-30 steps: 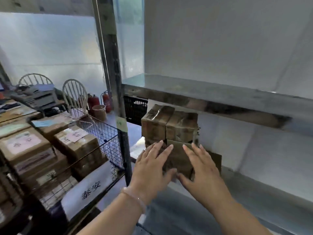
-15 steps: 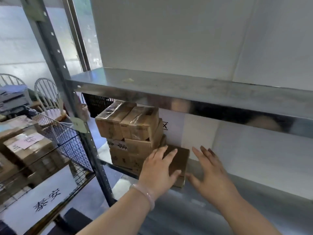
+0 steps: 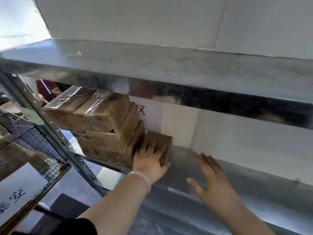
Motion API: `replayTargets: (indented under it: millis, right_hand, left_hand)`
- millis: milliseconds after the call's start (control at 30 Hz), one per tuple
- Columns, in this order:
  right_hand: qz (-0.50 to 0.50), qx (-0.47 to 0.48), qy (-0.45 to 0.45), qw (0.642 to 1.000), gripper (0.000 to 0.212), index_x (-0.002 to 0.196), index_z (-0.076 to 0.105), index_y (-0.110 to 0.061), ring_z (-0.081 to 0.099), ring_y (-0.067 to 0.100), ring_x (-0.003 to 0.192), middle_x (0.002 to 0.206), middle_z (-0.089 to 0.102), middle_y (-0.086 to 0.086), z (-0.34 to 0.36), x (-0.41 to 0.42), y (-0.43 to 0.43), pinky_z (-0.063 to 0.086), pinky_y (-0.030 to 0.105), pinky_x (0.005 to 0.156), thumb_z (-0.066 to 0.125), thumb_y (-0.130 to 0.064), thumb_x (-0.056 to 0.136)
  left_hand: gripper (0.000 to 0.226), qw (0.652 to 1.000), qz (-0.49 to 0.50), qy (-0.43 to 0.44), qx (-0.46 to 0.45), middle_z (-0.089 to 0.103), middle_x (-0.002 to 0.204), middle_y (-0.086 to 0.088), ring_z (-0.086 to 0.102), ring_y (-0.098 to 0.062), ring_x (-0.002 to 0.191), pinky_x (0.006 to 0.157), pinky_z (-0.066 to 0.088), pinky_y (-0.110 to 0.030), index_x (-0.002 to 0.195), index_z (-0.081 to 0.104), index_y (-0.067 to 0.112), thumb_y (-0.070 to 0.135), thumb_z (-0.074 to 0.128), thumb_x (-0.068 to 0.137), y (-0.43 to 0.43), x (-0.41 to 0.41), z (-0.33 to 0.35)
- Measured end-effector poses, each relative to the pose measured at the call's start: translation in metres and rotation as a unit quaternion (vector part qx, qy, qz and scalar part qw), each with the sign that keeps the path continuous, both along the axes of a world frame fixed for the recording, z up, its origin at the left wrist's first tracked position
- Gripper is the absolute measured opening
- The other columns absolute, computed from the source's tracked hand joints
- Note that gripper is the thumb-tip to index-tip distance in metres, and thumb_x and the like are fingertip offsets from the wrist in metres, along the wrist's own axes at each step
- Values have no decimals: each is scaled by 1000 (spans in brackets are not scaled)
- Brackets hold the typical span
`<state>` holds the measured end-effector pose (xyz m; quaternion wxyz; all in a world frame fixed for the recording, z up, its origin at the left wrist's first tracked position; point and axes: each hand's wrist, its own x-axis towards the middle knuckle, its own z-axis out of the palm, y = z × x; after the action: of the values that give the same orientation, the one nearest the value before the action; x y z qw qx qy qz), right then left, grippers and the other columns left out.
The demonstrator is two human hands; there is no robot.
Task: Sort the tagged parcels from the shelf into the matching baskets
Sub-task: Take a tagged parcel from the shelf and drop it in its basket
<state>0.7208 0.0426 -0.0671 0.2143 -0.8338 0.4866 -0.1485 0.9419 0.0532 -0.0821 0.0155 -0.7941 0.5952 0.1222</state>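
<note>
Rested left hand [image 3: 149, 160] flat, fingers straight, on parcel [image 3: 160, 140] just right of stack [image 3: 101, 126]; held right hand [image 3: 213, 182] spread, gripping nothing, farther right of stack.

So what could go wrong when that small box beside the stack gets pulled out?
1. The small box sits close against the stack of parcels; dragging it out could nudge that uneven stack.
2. Only the left hand lies on it, fingers flat on top, while the right hand hovers apart, so the box might slip off the metal shelf.
</note>
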Motion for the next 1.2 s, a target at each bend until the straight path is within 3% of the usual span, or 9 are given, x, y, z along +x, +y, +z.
replayTargets:
  millis: [333, 500, 667, 733, 800, 867, 967, 1067, 1200]
  right_hand:
    - [4, 23, -28, 999, 82, 149, 22, -41, 10, 12, 147, 159, 20, -6, -5, 6, -3, 14, 28, 117, 35, -73, 74]
    - [19, 10, -50, 999, 70, 149, 18, -43, 7, 9, 147, 159, 17, -9, 12, 11, -1, 11, 24, 116, 55, -50, 90]
    - [46, -16, -118, 992, 64, 147, 23, -44, 15, 5, 143, 156, 23, -13, 48, 26, 5, 19, 26, 116, 52, -49, 91]
    - [62, -35, -158, 985, 60, 146, 27, -44, 20, 3, 141, 153, 28, -14, 62, 33, 10, 20, 24, 114, 49, -50, 91]
    - [80, -45, -195, 977, 57, 145, 30, -43, 24, 0, 139, 151, 32, -17, 73, 39, 16, 23, 27, 115, 44, -53, 90]
    - [86, -40, -240, 966, 59, 144, 34, -42, 29, -1, 137, 148, 34, -21, 79, 44, 24, 28, 33, 115, 41, -61, 89]
    - [81, 1, -312, 947, 52, 135, 38, -47, 38, 1, 132, 141, 38, -25, 86, 58, 39, 37, 41, 110, 45, -63, 86]
    - [128, 52, -345, 928, 37, 123, 43, -52, 45, -6, 122, 134, 45, -24, 95, 82, 62, 43, 37, 105, 47, -60, 86]
    - [241, 85, -327, 910, 51, 129, 32, -63, 38, -10, 128, 140, 38, -27, 106, 119, 97, 37, 13, 103, 49, -63, 82]
  left_hand:
    - [85, 998, 42, 34, 18, 5, 164, -1, 15, -36, 145, 118, 21, -48, 152, 15, 51, 68, 57, 80, 10, -13, 4]
    - [82, 972, 70, 203, -94, 15, 160, 11, 17, -23, 145, 119, 22, -38, 144, 33, 59, 58, 67, 69, 43, -8, 17]
    - [62, 852, 111, 457, -229, 37, 144, 17, 38, 2, 131, 92, 30, 4, 128, 52, 57, 24, 76, 81, 85, 5, 45]
    - [56, 786, 140, 551, -241, 54, 140, 9, 54, -4, 124, 100, 44, -14, 125, 59, 55, 30, 76, 77, 100, 11, 57]
    - [62, 661, 192, 679, -254, 64, 133, -1, 61, -21, 121, 104, 50, -43, 131, 62, 41, 37, 76, 70, 116, 18, 64]
    - [65, 520, 233, 776, -270, 64, 132, -16, 58, -36, 125, 106, 43, -62, 137, 56, 19, 33, 71, 75, 130, 22, 71]
    - [59, 380, 228, 854, -274, 62, 130, -27, 51, -46, 129, 112, 29, -67, 133, 56, 6, 38, 56, 83, 154, 18, 95]
    - [64, 304, 193, 891, -275, 57, 136, -28, 51, -49, 129, 116, 23, -66, 135, 58, 6, 48, 45, 88, 176, 23, 105]
    - [68, 292, 183, 885, -313, 58, 136, -27, 53, -46, 127, 118, 24, -60, 127, 66, 2, 51, 34, 94, 205, 39, 108]
